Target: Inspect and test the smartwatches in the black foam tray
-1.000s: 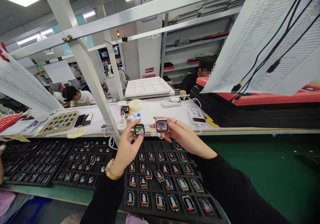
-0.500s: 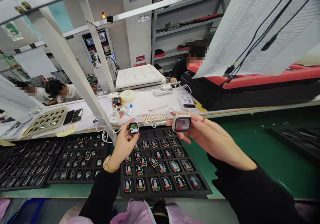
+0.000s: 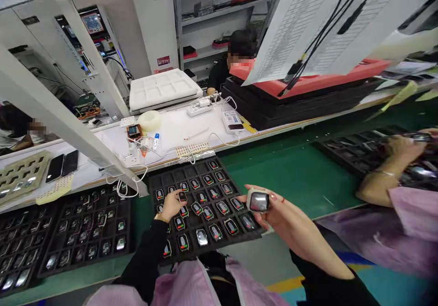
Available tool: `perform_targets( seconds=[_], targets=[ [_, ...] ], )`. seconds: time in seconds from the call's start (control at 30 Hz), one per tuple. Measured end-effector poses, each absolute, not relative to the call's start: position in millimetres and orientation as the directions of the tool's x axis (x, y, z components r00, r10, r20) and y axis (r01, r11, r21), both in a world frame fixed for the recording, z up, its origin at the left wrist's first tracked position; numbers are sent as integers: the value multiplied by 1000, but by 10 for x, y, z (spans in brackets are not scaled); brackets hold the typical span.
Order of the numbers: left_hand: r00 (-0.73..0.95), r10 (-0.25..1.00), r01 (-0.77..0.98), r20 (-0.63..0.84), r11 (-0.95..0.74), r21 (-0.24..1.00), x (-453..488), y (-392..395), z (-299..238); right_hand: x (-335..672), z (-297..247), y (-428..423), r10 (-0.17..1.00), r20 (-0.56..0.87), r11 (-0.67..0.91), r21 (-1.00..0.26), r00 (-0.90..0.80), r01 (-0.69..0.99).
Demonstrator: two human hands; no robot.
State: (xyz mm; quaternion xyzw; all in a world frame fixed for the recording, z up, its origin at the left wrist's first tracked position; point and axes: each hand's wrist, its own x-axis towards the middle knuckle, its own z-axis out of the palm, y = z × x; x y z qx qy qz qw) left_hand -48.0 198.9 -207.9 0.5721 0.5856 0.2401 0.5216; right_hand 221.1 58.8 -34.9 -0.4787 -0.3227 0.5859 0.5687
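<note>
Pinched in the fingers of my left hand (image 3: 171,204) is a small dark smartwatch body (image 3: 182,197), low over the black foam tray (image 3: 163,177). My right hand (image 3: 285,212) grips a pale-cased smartwatch (image 3: 259,201) by its sides, just past the tray's right edge. Its grey screen faces me. The tray's compartments hold several watch bodies without straps, such as one lit watch (image 3: 215,231), many showing red and green marks. A few compartments at the far left corner hold nothing. I cannot tell whether the left watch touches the tray.
Two more watch trays (image 3: 127,226) lie on the left. A co-worker's hand (image 3: 404,148) works over another tray (image 3: 328,153) at right. A metal post (image 3: 102,155) rises at the bench edge. The shelf (image 3: 171,132) carries cables, tape and black foam stacks (image 3: 267,110).
My view has turned right and down. My left hand has lowered its watch over the tray, and that screen has gone dark. My right hand still holds its watch, with the tray now further left.
</note>
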Motion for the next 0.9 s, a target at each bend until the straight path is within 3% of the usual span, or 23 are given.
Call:
perform_targets(
  seconds=[0.27, 0.53, 0.9],
  targets=[
    [233, 913, 597, -335, 137, 790, -202, 2195, -2365, 2281, -479, 520, 957, -224, -147, -923, 187, -354],
    [60, 982, 700, -176, 84, 709, -612, 2821, -2410, 2398, -551, 459, 936, -259, -159, -916, 238, -369],
    [153, 965, 789, -213, 11, 614, -862, 3149, -2266, 2276, -564, 638, 959, -257, -182, -882, 121, -434]
  ],
)
